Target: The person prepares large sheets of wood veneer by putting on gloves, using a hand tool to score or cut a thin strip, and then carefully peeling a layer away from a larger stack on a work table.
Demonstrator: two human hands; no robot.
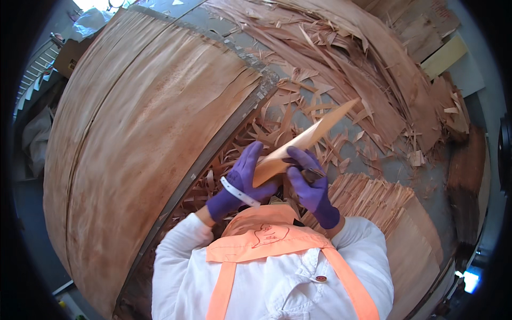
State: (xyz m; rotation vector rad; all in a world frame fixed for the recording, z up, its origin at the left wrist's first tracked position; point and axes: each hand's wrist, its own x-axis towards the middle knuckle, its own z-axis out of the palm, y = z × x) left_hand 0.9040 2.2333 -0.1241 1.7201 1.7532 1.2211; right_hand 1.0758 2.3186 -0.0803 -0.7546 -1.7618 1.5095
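My left hand (242,178), in a purple glove with a white band at the wrist, grips the near end of a long pale wooden veneer strip (309,136) that points up and to the right. Wearing the same kind of purple glove, my right hand (311,184) touches the strip's near end from the right and pinches a small dark tool (313,173). Both hands are held close in front of my chest, above an orange apron and white sleeves.
A large stack of broad veneer sheets (144,128) fills the left. Loose veneer scraps and slivers (325,69) litter the grey floor ahead. A pile of narrow strips (373,194) lies at my right. Darker boards (466,176) stand at far right.
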